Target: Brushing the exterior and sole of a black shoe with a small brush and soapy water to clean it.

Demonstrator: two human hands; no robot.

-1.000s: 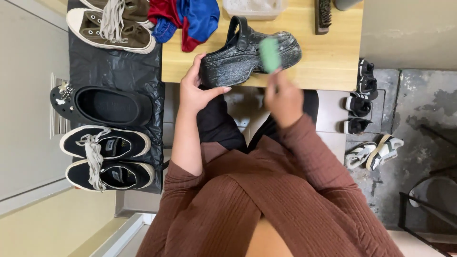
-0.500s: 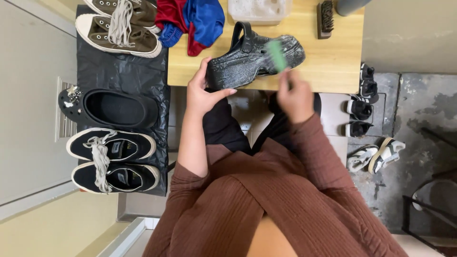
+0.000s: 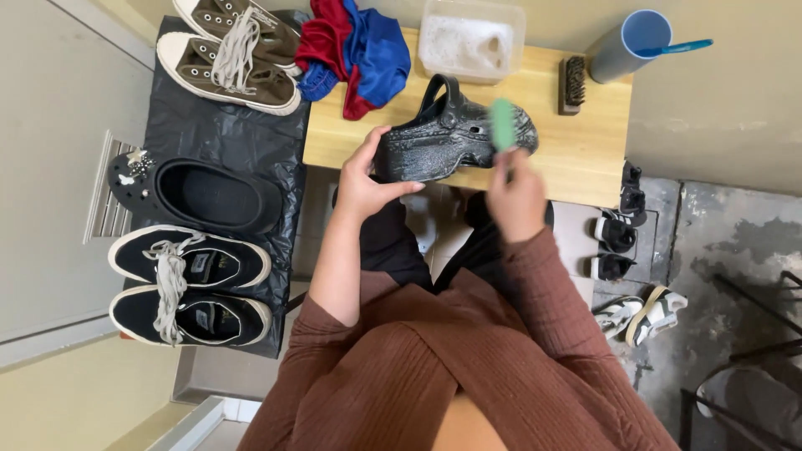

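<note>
Left hand (image 3: 368, 185) fingers clamp the soapy black clog's (image 3: 451, 138) heel, right hand (image 3: 516, 194) grips a green brush (image 3: 503, 125) at the toe; probably best scrubbing in short strokes.

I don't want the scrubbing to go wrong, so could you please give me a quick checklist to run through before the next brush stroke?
1. Left hand steadies the black clog at its heel end: ok.
2. Right hand grips the green brush: ok.
3. Brush touching the clog's toe: ok.
4. Clog rests on the wooden table: ok.
5. Soapy-water tub close by: ok.
6. Enough suds on the brush: cannot tell.
</note>
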